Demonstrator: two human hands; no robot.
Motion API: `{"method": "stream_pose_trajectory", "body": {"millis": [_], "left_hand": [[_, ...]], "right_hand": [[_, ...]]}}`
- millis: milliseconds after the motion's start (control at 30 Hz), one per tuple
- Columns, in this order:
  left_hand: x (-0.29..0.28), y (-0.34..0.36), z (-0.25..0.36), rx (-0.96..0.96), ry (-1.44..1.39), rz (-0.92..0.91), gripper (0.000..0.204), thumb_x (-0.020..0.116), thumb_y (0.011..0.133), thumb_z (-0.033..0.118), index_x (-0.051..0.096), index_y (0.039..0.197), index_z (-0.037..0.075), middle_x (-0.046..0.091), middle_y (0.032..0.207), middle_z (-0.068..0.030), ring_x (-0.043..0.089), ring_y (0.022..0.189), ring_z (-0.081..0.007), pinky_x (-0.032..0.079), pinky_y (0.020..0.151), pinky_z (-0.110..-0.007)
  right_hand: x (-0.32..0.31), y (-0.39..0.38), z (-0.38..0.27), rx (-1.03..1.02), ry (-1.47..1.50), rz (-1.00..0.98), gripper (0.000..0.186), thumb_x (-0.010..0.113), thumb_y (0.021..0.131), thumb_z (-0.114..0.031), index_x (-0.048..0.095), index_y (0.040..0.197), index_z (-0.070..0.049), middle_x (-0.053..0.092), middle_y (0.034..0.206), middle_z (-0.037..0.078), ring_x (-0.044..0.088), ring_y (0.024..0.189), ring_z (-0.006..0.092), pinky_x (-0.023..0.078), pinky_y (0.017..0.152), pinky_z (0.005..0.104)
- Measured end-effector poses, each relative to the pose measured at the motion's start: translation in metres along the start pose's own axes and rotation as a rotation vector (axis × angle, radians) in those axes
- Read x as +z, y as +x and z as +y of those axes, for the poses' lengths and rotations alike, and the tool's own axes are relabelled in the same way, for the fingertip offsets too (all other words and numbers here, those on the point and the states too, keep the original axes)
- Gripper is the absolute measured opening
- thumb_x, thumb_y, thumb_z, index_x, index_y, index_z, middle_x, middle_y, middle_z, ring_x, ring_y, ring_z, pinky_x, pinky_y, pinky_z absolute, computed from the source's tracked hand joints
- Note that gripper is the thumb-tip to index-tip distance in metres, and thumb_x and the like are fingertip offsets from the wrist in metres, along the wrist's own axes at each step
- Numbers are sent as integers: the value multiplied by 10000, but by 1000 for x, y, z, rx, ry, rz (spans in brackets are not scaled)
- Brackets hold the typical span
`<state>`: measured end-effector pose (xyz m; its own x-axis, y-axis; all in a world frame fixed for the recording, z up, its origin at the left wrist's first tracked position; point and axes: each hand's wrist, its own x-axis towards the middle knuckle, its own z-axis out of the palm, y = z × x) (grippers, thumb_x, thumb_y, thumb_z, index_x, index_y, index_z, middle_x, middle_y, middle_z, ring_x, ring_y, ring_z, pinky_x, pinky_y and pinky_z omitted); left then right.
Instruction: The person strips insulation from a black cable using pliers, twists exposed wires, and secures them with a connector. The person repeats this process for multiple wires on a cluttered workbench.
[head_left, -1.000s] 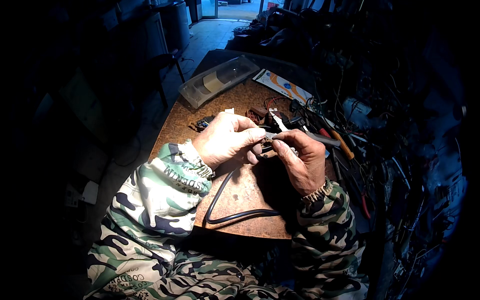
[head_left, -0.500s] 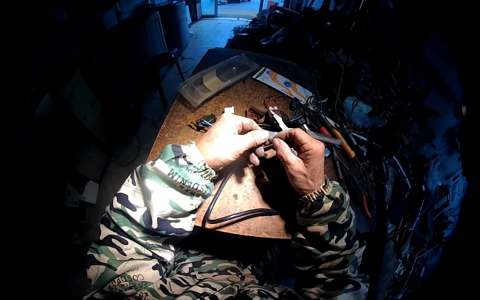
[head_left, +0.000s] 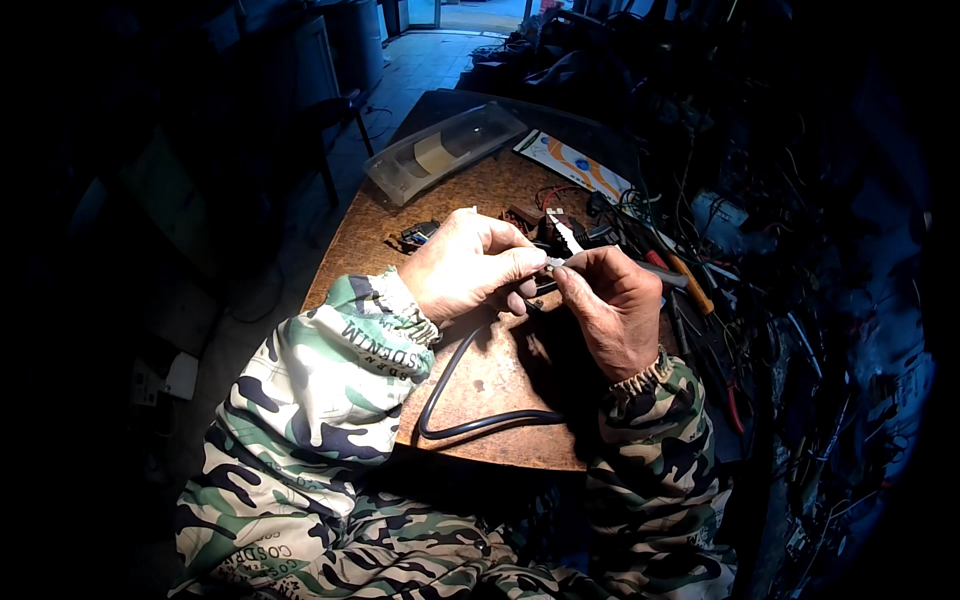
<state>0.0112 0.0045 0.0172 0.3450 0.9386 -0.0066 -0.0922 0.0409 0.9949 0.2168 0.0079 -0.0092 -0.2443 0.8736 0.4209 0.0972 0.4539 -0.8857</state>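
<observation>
My left hand (head_left: 468, 268) is closed in a pinch over the middle of the table. At its fingertips shows a small pale piece (head_left: 554, 263), too small to name surely. My right hand (head_left: 612, 305) pinches close against it from the other side; what its fingers hold is hidden. Below the hands a black cable (head_left: 490, 426) loops over the wood toward the near edge, its upper part running under my left hand. A silver-jawed plier-like tool (head_left: 567, 236) lies just beyond my right hand. Dark connectors with coloured wires (head_left: 413, 236) lie beyond my left wrist.
A clear plastic tray (head_left: 400, 180) and a white-and-orange flat package (head_left: 572, 163) lie toward the far end of the wooden table (head_left: 345, 245). An orange-handled tool (head_left: 690, 285), a red-handled tool (head_left: 735, 408) and tangled wires crowd the right side. A dark stool (head_left: 330, 112) stands at far left.
The right hand has shifted slightly right and its fingertips are a little farther from the left's. The pinches stay closed. The whole view has shifted slightly.
</observation>
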Motion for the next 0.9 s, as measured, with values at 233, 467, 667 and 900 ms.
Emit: {"method": "stream_pose_trajectory", "body": {"millis": [233, 467, 667, 900], "left_hand": [[0, 2, 1, -9, 16, -52, 228, 675, 983, 188, 702, 1022, -35, 706, 847, -76, 684, 683, -125, 568, 648, -238], [-1, 2, -1, -10, -22, -18, 224, 661, 984, 124, 678, 1027, -95, 698, 821, -116, 679, 680, -151, 577, 632, -263], [-2, 1, 1, -27, -51, -63, 233, 671, 981, 149, 676, 1026, -79, 701, 828, -108, 685, 686, -153, 575, 636, -259], [-14, 4, -5, -59, -95, 32, 221, 685, 980, 224, 671, 1023, 8, 706, 836, -70, 692, 687, -136, 579, 635, -248]], "right_hand": [[-7, -1, -5, 32, 8, -27, 120, 714, 941, -73, 657, 913, 28, 671, 758, 26, 604, 667, 55, 478, 581, 204], [-8, 0, -2, 96, 124, -88, 117, 707, 945, -69, 633, 916, 18, 656, 772, 14, 594, 688, 51, 475, 600, 205], [-14, 0, -6, 101, 206, -148, 143, 709, 944, -80, 620, 982, 24, 658, 837, 32, 604, 722, 70, 498, 640, 215], [-21, 5, -3, 0, 232, 34, 240, 702, 957, -131, 659, 1125, 35, 682, 958, 61, 630, 816, 97, 526, 729, 235]]}}
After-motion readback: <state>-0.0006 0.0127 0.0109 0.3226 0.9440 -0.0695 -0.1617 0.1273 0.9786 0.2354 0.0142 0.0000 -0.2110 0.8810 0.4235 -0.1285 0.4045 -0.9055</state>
